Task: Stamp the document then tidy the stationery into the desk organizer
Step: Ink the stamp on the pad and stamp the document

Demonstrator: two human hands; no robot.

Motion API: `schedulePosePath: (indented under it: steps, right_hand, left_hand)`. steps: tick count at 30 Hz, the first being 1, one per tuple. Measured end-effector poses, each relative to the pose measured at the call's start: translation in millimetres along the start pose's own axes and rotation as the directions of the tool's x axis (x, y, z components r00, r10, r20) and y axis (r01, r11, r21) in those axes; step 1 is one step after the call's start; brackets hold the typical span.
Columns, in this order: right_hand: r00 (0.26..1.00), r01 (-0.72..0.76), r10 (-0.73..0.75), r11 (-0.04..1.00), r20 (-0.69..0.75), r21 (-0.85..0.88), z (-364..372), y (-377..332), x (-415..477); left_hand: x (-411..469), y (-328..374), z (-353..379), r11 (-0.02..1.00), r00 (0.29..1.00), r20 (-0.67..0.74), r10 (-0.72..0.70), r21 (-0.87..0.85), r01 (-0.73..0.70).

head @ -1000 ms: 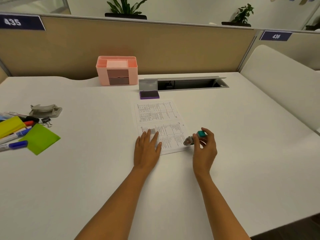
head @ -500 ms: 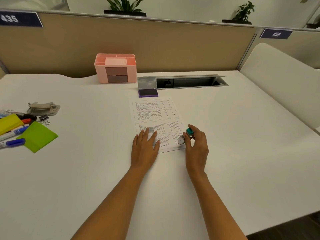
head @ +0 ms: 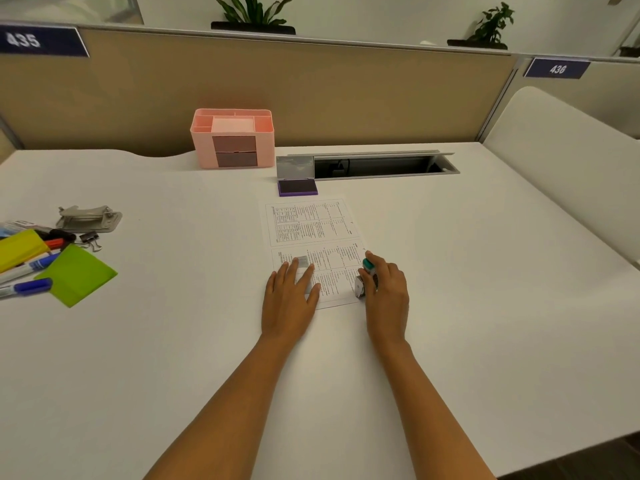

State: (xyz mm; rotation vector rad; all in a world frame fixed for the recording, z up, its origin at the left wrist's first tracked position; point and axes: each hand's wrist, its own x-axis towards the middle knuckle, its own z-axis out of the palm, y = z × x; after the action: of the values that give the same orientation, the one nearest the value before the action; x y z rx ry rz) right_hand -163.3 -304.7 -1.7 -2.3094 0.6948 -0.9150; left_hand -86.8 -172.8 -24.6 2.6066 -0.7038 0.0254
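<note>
A printed document (head: 311,233) lies in the middle of the white desk. My left hand (head: 289,299) rests flat on its lower left corner, fingers spread. My right hand (head: 386,296) grips a small stamp (head: 365,278) with a teal top, tilted at the document's lower right edge. An open purple ink pad (head: 298,187) sits just beyond the document. The pink desk organizer (head: 232,138) stands at the back by the partition.
At the left lie markers (head: 26,289), a yellow pad (head: 19,249), a green pad (head: 78,275), a grey hole punch (head: 88,218) and a binder clip (head: 90,239). An open cable tray (head: 381,164) is behind the ink pad. A white chair back (head: 561,161) stands at the right.
My right hand has carried the stamp leftward from beside the paper onto its lower right edge. My left hand has stayed flat on the document.
</note>
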Motion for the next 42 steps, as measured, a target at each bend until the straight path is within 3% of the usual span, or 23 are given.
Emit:
schedulePosePath:
  steps: [8, 16, 23, 30, 37, 42]
  right_hand:
    - [0.999, -0.017, 0.020, 0.996, -0.034, 0.085, -12, 7, -16]
    - [0.995, -0.048, 0.046, 0.999, 0.085, 0.016, -8, -1, 2]
    - [0.998, -0.067, 0.068, 0.993, -0.003, 0.100, -13, 3, -15]
    - [0.997, -0.074, 0.072, 0.996, 0.041, 0.048, -6, -5, -1]
    - [0.992, -0.113, 0.120, 0.980, -0.031, 0.162, -15, 4, -23]
    - [0.988, -0.150, 0.154, 0.962, -0.003, 0.229, -24, 3, -18]
  left_hand:
    - [1, -1, 2, 1.000, 1.000, -0.019, 0.007, 0.019, -0.006]
    - [0, -1, 2, 1.000, 1.000, -0.016, 0.016, 0.023, -0.016]
    - [0, -1, 2, 1.000, 0.999, -0.029, 0.014, 0.018, -0.014]
    - [1, -2, 3, 0.999, 1.000, -0.016, 0.024, 0.034, -0.023]
    - [1, -2, 3, 1.000, 0.999, -0.032, 0.024, 0.017, -0.024]
    - [0, -2, 4, 1.000, 0.999, -0.035, 0.027, 0.014, -0.027]
